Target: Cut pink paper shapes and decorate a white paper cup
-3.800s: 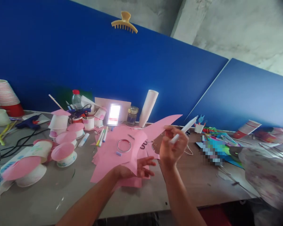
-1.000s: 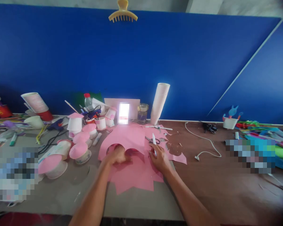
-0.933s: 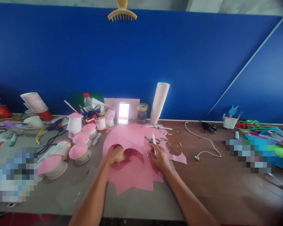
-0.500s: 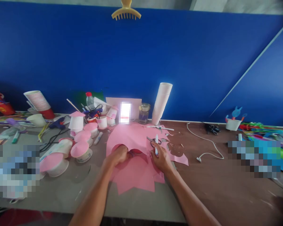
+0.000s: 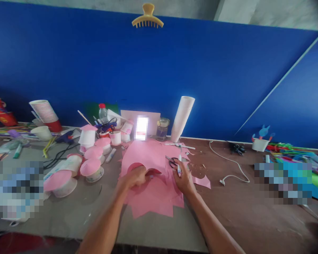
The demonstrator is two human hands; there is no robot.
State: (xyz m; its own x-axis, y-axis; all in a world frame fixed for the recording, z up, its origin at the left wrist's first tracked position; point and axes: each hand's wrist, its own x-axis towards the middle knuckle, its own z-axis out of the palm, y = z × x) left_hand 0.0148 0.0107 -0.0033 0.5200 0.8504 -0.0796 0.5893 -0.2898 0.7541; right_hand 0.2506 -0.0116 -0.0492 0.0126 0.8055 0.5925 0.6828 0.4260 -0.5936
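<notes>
A large pink paper sheet point(image 5: 148, 151) with a curved cut-out along its near edge lies before me, over more pink paper point(image 5: 153, 201) with pointed edges. My left hand point(image 5: 137, 177) is at the cut-out with curled fingers on the pink paper; its fingertips are partly hidden. In my right hand point(image 5: 184, 179) a white marker point(image 5: 179, 165) stands nearly upright between thumb and fingers, over the right side of the paper. Dark-handled scissors point(image 5: 172, 162) lie just beyond that hand. A pink paper scrap point(image 5: 202, 181) rests to its right.
Several bowls with pink paper tops point(image 5: 91, 167) stand at left. Behind the sheet are a lit screen point(image 5: 141, 127), a glass jar point(image 5: 162, 129) and a leaning cup stack point(image 5: 182, 118). A white cable point(image 5: 235, 162) lies at right; a glue gun point(image 5: 65, 137) is at left.
My left hand has shifted slightly right and down along the cut-out. My right hand has moved a little right with the marker, away from the scissors. The view has tilted slightly.
</notes>
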